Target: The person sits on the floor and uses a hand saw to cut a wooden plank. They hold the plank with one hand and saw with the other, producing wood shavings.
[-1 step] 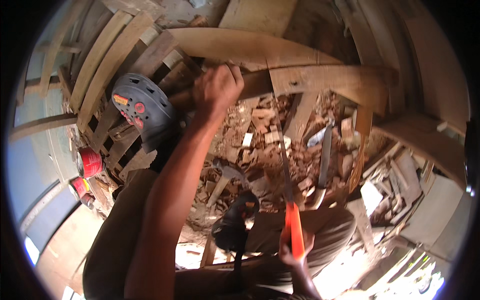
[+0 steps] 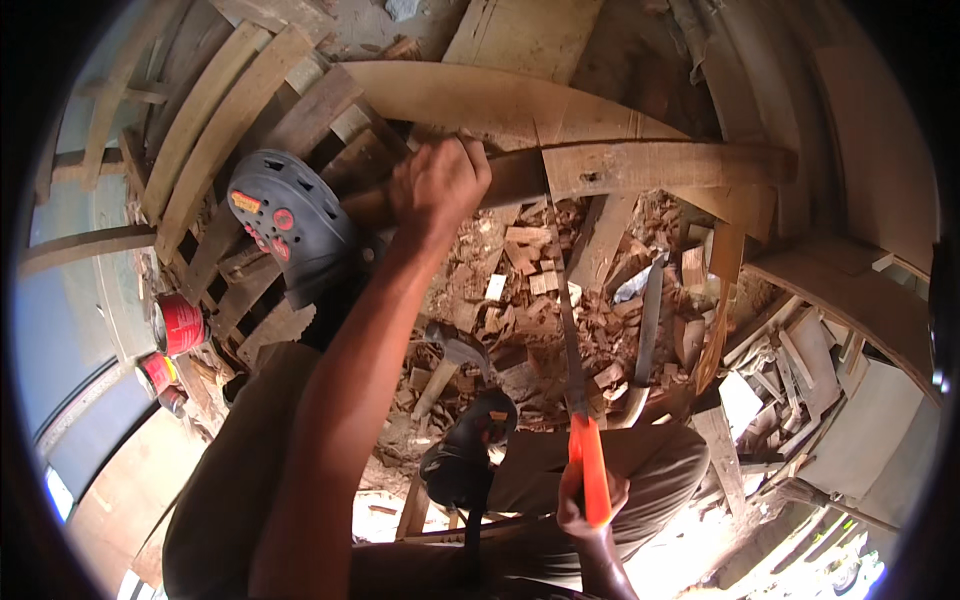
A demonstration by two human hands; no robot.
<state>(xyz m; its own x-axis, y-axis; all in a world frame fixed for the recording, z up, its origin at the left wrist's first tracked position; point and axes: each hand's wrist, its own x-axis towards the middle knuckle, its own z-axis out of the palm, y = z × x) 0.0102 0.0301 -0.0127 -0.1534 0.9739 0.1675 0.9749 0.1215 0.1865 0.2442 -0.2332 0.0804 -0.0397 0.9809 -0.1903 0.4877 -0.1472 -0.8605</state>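
A long wooden plank (image 2: 680, 165) lies crosswise in the upper middle. My left hand (image 2: 440, 185) is closed over its left part, knuckles up. The thin blade of a handsaw (image 2: 568, 335) reaches up to the plank and crosses it just right of my left hand. Low in the view, my right hand (image 2: 575, 500) is wrapped round the saw's orange handle (image 2: 592, 470). Beside the left hand, a foot in a dark clog (image 2: 290, 215) with red and yellow charms rests at the plank's left end.
Wood chips and offcuts (image 2: 530, 260) cover the ground below the plank. Among them lie a hammer (image 2: 445, 365) and a long-bladed knife (image 2: 650, 320). My other dark clog (image 2: 475, 440) is near the middle. Red cans (image 2: 180, 325) stand at left. Boards (image 2: 215, 130) surround the spot.
The view has shifted slightly, with the plank and left hand a little lower in it. The saw handle also sits slightly lower. Both hands keep their holds.
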